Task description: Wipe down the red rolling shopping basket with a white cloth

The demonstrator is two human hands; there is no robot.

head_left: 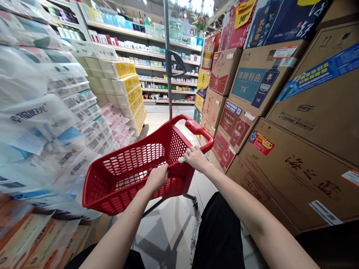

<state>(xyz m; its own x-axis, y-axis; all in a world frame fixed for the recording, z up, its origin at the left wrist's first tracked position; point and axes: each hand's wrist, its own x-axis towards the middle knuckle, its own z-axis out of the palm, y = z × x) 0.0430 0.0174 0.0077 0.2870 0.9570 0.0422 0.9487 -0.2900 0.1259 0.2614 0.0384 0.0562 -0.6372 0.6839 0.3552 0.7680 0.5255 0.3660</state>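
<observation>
Here we went: the left hand [156, 178] gripped the near rim of the red shopping trolley [177, 118], and the right hand [196, 158] closed on its side rim over a white scrap [182, 160]. Wrapped tissue packs [42, 123] towered on one side, liquor cartons [260, 78] on the other.

"郎牌特曲" and "T6" on the liquor carton [254, 87] right of the red shopping cart [179, 145]; "海之蓝" on the brown carton [303, 179] farther right; "幸福阳光" on the tissue packs [28, 117] left of it.

At six o'clock, a red shopping basket [120, 198] is pierced with a mesh of small holes. At three o'clock, brown cartons [303, 157] carry blue bands; at nine o'clock, white bales [36, 123] bear blue print; at eleven, yellow-and-white packs [126, 89].
</observation>
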